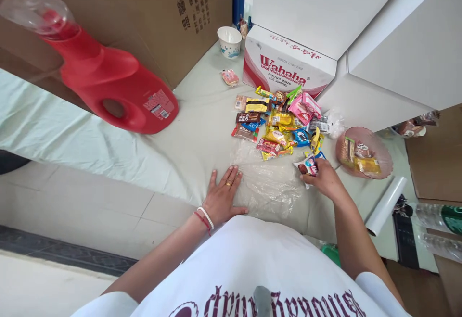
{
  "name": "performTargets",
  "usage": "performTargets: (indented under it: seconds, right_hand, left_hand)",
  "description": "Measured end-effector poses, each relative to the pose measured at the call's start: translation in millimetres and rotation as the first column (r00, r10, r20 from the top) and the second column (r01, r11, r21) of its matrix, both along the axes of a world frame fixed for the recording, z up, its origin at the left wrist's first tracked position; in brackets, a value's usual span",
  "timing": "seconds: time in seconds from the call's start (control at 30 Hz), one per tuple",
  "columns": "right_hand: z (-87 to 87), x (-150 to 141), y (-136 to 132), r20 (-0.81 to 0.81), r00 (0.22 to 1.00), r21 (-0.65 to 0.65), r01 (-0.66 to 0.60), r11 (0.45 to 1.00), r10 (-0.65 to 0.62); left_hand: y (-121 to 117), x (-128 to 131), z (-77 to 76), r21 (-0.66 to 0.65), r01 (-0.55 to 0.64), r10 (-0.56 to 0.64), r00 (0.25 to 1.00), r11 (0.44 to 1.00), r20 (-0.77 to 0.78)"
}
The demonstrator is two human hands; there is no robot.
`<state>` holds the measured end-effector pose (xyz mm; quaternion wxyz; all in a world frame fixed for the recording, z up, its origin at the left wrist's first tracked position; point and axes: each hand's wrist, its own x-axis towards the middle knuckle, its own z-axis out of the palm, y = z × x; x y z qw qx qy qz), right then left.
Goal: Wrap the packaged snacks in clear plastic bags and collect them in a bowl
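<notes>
My left hand (224, 193) lies flat on the pale cloth, fingers spread, beside a crumpled clear plastic bag (269, 187). A ring and bracelets are on it. My right hand (322, 178) pinches a small white-and-purple snack packet (307, 165) at the right edge of that bag. Just beyond my hands spreads a pile of wrapped snacks (277, 136) in yellow, red, blue and brown wrappers, with pink packets (303, 108) at its back. To the right of the pile stands a pink see-through bowl (388, 160) holding a few wrapped snacks.
A white-and-red Wahaha box (288, 69) stands behind the pile, with a paper cup (229, 43) and a pink packet (230, 77) to its left. A large red jug (119, 81) is at left. At right lie a white roll (386, 206) and plastic bottles (436, 216).
</notes>
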<state>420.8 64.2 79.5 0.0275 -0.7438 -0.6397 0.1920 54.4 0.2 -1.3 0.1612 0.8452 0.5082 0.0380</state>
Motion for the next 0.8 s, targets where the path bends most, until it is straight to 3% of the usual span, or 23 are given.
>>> performTargets:
  seconds: [0.1, 0.17, 0.23, 0.3, 0.37, 0.43, 0.5, 0.53, 0.6, 0.7, 0.8]
  right_hand:
    - [26.6, 1, -7, -0.337, 0.940, 0.025, 0.057, 0.998, -0.046]
    - [35.3, -16, -10, -0.565, 0.825, -0.022, -0.058, 0.998, 0.035]
    - [32.9, -45, -12, -0.640, 0.756, -0.044, -0.213, 0.976, 0.136]
    - [21.2, -77, -13, -0.513, 0.820, 0.026, -0.282, 0.959, 0.254]
    - [5.7, -103, -17, -0.238, 0.890, 0.179, -0.354, 0.918, 0.390]
    - [-8.2, -118, -26, 0.006, 0.854, 0.257, -0.504, 0.825, 0.520]
    - [-17.4, -122, -37, 0.090, 0.777, 0.236, -0.624, 0.745, 0.623]
    - [-20.1, -120, -40, 0.091, 0.767, 0.227, -0.637, 0.736, 0.635]
    - [-23.2, -114, -42, 0.089, 0.800, 0.227, -0.596, 0.770, 0.593]
    - [-24.9, -107, -30, 0.104, 0.836, 0.207, -0.548, 0.810, 0.539]
    - [-21.5, -106, -16, 0.086, 0.838, 0.188, -0.545, 0.817, 0.539]
  left_hand:
    - [0, -2, -0.6, 0.001, 0.033, -0.033, 0.999, 0.999, -0.005]
    - [-1, -3, -1.5, 0.006, 0.044, -0.044, 0.999, 0.999, -0.008]
    - [-2, -4, -1.9, 0.011, 0.047, -0.047, 0.999, 0.999, -0.012]
    - [-4, -5, -1.7, 0.013, 0.051, -0.051, 0.999, 0.999, -0.012]
    - [-6, -7, -1.3, 0.019, 0.054, -0.054, 0.999, 0.998, -0.008]
    - [-10, -10, -1.5, 0.035, 0.046, -0.046, 0.999, 0.998, -0.004]
    - [-13, -14, -2.5, 0.051, 0.038, -0.038, 0.999, 0.998, 0.004]
    - [-14, -16, -3.3, 0.058, 0.036, -0.037, 0.999, 0.998, 0.009]
    - [-15, -19, -4.9, 0.064, 0.045, -0.046, 0.999, 0.997, 0.022]
    - [-14, -23, -5.5, 0.067, 0.074, -0.077, 0.996, 0.995, 0.036]
    - [-10, -30, -4.1, 0.056, 0.123, -0.126, 0.991, 0.991, 0.050]
